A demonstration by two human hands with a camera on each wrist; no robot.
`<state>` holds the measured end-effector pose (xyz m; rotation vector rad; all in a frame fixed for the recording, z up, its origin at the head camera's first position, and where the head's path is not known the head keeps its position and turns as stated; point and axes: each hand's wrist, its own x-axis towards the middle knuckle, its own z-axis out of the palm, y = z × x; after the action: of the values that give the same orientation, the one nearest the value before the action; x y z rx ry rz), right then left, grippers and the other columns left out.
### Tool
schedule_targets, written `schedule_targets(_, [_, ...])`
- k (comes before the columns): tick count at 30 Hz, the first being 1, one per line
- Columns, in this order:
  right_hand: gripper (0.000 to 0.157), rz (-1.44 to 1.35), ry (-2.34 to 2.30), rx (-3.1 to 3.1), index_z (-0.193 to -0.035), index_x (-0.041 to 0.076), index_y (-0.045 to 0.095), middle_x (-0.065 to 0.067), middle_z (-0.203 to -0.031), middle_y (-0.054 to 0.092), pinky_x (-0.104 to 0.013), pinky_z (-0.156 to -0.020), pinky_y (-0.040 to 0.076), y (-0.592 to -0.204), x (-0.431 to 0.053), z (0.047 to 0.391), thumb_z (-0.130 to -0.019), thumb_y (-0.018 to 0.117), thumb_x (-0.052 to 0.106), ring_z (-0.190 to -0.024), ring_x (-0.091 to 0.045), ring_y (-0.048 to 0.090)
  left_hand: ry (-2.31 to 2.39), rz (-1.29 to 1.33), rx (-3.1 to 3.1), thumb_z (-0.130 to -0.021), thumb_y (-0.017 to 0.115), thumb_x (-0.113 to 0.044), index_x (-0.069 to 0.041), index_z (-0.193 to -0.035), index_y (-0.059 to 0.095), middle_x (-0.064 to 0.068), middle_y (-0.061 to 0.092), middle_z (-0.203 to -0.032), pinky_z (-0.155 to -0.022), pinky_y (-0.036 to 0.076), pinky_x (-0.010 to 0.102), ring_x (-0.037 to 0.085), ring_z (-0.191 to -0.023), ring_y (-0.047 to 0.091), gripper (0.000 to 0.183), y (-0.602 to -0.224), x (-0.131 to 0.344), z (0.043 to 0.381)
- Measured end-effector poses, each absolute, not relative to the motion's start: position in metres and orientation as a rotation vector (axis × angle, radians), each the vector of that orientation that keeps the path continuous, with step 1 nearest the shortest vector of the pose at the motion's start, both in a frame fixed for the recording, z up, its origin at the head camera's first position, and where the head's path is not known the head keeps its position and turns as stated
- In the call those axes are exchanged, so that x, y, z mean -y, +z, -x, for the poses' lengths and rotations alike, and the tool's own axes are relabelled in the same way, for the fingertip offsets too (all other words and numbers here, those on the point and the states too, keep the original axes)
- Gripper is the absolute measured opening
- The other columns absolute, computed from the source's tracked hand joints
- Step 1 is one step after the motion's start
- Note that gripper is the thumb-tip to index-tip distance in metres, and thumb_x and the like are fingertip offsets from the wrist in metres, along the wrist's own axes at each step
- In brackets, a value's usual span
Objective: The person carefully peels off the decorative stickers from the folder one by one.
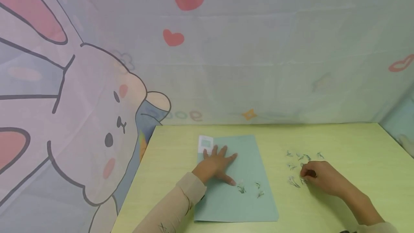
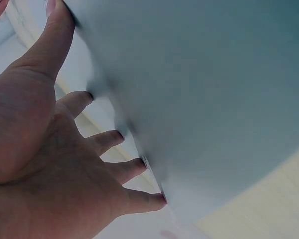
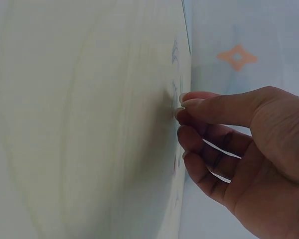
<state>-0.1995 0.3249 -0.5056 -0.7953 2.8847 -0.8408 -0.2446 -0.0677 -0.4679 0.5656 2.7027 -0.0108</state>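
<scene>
My left hand (image 1: pixel 215 166) lies with fingers spread on a pale green sheet (image 1: pixel 233 208), pressing near its left side. In the left wrist view the fingertips (image 2: pixel 154 201) touch the sheet's surface. A few small flower pieces with green stems, flat like stickers, lie on the sheet; one flower piece (image 1: pixel 241 188) is just right of my thumb. My right hand (image 1: pixel 326 177) is over the table, fingers bent and thumb close to the index finger, beside several more loose flower pieces (image 1: pixel 293 181). Whether anything is between those fingertips is hidden.
A white label with a green square (image 1: pixel 206 144) sits at the sheet's upper left corner. The yellow-green wood-grain table (image 1: pixel 362 143) ends at a hanging cloth (image 1: pixel 258 64) printed with hearts and a large rabbit (image 1: pixel 87 125) on the left.
</scene>
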Motion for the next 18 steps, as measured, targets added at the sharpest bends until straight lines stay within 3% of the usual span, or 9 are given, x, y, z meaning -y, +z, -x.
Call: schedule_targets(18, [0.010,0.852,-0.927,-2.922,-0.100,0.012,0.075,0.012,-0.089,0.068,-0.025,-0.066,0.054,-0.502,-0.315,0.199,-0.095,0.077,0.004,-0.078,0.002,0.058,0.019,-0.571,-2.701,-0.079,0.084,-0.067,-0.038,-0.169,0.029,0.008,0.014,-0.178,-0.121,0.013,0.075,0.043,-0.162,0.008,0.109,-0.471,0.069,0.246])
